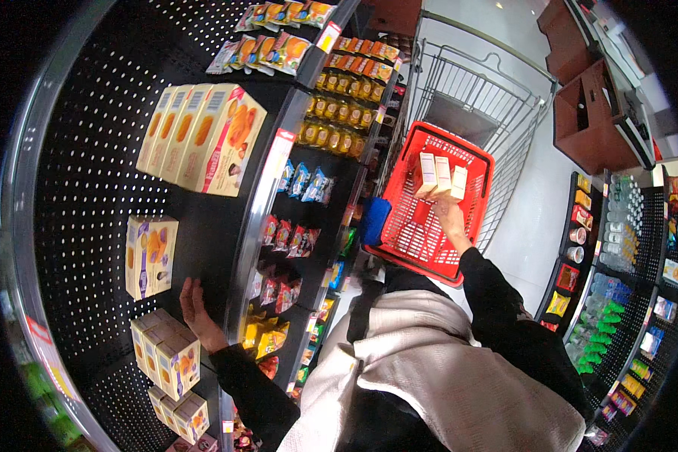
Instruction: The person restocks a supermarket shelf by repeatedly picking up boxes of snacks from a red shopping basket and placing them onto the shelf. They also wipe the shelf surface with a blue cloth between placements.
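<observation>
My left hand (pixel 201 317) is over the black shelf (pixel 209 243) with its fingers extended and nothing in it. It is near a single cream cookie box with a purple band (pixel 152 257) and a stack of small cookie boxes (pixel 166 353). In the red plastic basket (pixel 390 237), my right hand (pixel 451 221) is at the near end of three cream boxes (pixel 440 175). Its fingers look closed on the rightmost box, though the boxes partly hide them. The basket rests in a metal shopping cart (pixel 520 169) in front of me.
Larger cookie boxes (pixel 203 138) and bagged pastries (pixel 265 51) fill the upper left shelving. Beside them, a lower rack holds yellow jars (pixel 339 107) and small snack packets (pixel 288 237). Drink bottles (pixel 599 322) stand on a right-hand shelf. Brown cabinets (pixel 593 113) are at the far right.
</observation>
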`<state>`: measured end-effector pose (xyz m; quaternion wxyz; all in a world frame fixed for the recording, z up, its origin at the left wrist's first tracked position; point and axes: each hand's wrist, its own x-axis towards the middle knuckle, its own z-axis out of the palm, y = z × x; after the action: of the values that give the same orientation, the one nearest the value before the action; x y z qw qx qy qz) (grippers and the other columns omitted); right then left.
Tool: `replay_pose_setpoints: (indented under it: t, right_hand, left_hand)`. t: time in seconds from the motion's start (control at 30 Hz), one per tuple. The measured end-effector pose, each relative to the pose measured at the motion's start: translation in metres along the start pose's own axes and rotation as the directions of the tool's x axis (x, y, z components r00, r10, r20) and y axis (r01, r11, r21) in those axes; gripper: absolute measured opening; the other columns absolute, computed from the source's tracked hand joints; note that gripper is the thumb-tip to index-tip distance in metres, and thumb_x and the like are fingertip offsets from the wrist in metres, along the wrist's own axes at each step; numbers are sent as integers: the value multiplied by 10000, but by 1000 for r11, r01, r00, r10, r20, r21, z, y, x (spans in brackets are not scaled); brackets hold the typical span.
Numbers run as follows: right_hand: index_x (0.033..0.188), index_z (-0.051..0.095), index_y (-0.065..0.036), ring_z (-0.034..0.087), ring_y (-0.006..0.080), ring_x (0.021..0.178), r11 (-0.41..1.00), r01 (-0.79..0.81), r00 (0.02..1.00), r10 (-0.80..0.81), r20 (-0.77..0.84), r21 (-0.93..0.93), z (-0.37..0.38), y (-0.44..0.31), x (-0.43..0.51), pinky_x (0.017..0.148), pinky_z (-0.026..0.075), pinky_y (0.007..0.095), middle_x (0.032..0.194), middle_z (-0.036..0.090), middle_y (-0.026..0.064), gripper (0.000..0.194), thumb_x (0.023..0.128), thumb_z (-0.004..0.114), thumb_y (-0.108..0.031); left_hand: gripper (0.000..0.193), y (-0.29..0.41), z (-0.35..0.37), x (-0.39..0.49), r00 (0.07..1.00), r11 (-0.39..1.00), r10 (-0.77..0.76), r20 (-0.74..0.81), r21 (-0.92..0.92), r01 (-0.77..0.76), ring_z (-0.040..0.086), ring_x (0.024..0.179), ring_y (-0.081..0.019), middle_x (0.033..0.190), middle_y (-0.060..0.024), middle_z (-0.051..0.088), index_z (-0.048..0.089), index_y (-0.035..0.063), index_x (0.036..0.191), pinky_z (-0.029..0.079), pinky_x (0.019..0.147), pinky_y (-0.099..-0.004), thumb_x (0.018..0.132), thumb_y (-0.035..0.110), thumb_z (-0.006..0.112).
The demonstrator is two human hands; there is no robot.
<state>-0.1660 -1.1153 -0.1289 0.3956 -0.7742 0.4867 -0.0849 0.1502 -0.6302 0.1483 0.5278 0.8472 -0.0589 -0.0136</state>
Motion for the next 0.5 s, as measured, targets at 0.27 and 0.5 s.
replay_pose_setpoints:
  t: [0.27,0.5]
  right_hand:
    - [1237,619,-6,657,433,1048,993,38,998,-44,-53,-111,31,14,78,885,541,506,1108,670,272,435,838,754,-114]
    - [1349,528,-34,596,398,1164,887,-93,986,145,82,-453,55,14,117,986,520,460,1213,633,230,636,830,815,-264]
  left_hand:
    - [369,5,-1,1,998,991,-56,11,122,54,574,1248,-219,1353,-119,631,582,29,1382,408,1106,-355,1043,168,547]
    - [359,5,0,4,988,979,-142,-57,140,149,580,1208,-195,1308,-101,634,585,18,1369,419,1083,-344,1039,157,557]
